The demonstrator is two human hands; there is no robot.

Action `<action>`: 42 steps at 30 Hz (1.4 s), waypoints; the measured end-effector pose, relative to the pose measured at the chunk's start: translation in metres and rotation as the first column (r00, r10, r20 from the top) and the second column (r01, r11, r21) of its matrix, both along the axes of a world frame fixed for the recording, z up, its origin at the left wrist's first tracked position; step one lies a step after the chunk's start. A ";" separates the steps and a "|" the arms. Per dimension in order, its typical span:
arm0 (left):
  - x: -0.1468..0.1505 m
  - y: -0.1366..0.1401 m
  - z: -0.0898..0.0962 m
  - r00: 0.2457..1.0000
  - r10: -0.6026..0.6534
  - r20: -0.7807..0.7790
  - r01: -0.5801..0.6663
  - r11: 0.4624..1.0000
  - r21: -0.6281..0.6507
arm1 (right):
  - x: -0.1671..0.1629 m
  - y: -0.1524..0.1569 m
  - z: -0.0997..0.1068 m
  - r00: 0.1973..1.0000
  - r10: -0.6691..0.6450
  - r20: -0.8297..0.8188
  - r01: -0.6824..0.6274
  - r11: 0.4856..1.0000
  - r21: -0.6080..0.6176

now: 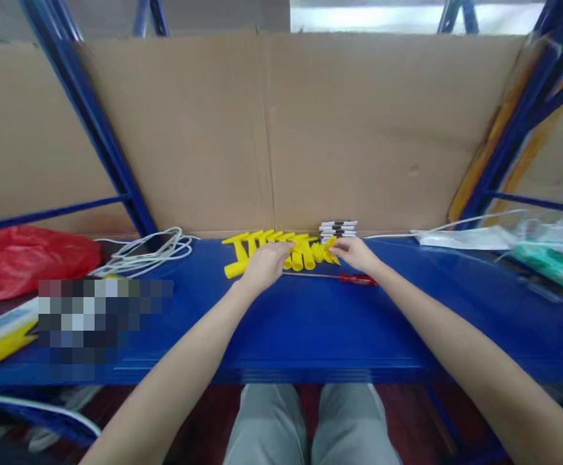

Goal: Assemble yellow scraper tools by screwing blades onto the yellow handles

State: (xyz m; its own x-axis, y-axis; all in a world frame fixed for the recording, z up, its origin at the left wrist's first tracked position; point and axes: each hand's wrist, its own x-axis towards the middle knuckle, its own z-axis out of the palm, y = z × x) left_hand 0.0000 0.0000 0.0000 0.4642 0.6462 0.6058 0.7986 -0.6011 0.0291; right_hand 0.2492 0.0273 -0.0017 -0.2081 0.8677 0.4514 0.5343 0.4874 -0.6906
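A row of yellow T-shaped plastic pieces [309, 258] lies along the back of the blue table. My left hand [265, 265] is over the middle of that row, its fingers drawn together and pointing right; what they may hold is hidden. At the row's right end is a cluster of small flat yellow pieces [317, 252]. My right hand [356, 252] pinches one of these small yellow pieces [331, 244] at its fingertips. Behind it are stacked small white-and-black packets [338, 229]. A screwdriver with a red handle [358, 279] lies just in front of the pieces.
A cardboard panel [349, 129] stands behind the blue table [320, 329], between blue metal posts [102, 139]. At the left lie a red plastic bag [30, 261] and a coiled white cable [158, 252]. White sheets [465, 237] and a green packet [550, 263] lie at the right.
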 end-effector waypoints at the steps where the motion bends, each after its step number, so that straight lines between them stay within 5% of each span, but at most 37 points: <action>1: 0.000 0.000 0.000 1.000 -0.004 0.002 0.004 1.000 0.000 | 0.002 0.001 0.001 0.998 -0.050 -0.045 0.047 0.998 -0.051; 7: 0.000 0.003 0.000 0.999 -0.031 0.011 0.030 0.999 0.031 | 0.007 0.006 0.004 0.947 -0.302 -0.108 0.238 0.887 -0.396; 10: 0.000 0.003 -0.001 0.999 -0.040 0.009 0.039 0.998 0.048 | 0.003 0.010 0.002 0.933 -0.344 -0.105 0.260 0.847 -0.464; 30: 0.002 0.000 0.001 0.997 -0.073 0.008 0.073 0.996 0.059 | -0.007 0.020 0.001 0.896 -0.313 0.314 0.419 0.831 -0.367; 42: -0.001 0.004 -0.002 0.996 -0.092 0.002 0.092 0.993 0.074 | -0.015 0.020 -0.001 0.900 -0.299 0.317 0.409 0.831 -0.378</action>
State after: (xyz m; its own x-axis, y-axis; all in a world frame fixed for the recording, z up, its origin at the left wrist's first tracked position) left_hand -0.0015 0.0045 -0.0019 0.5163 0.5543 0.6528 0.7399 -0.6726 -0.0141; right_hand 0.2344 0.0470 -0.0028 0.0995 0.9950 -0.0010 0.7840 -0.0790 -0.6158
